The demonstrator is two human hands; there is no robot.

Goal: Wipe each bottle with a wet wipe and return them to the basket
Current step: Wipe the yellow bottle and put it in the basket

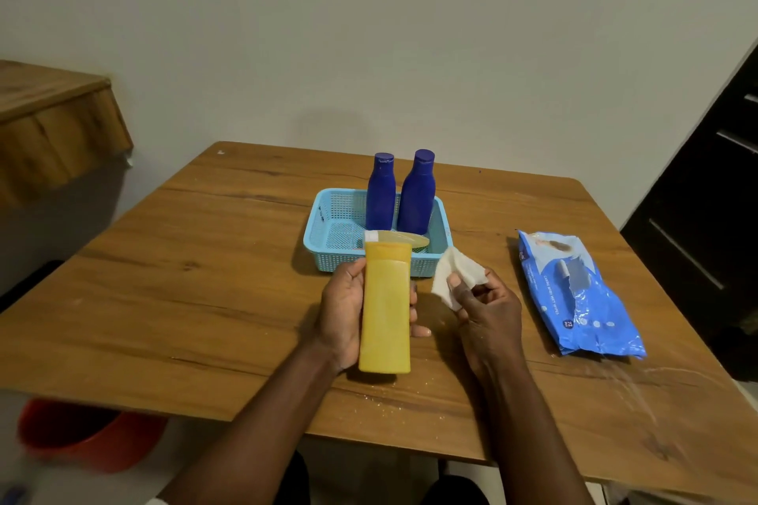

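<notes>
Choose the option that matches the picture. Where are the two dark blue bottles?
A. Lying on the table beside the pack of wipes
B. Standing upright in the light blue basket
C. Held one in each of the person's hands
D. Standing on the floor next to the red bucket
B: both dark blue bottles stand upright inside the light blue basket, while the hands hold other things.
</notes>
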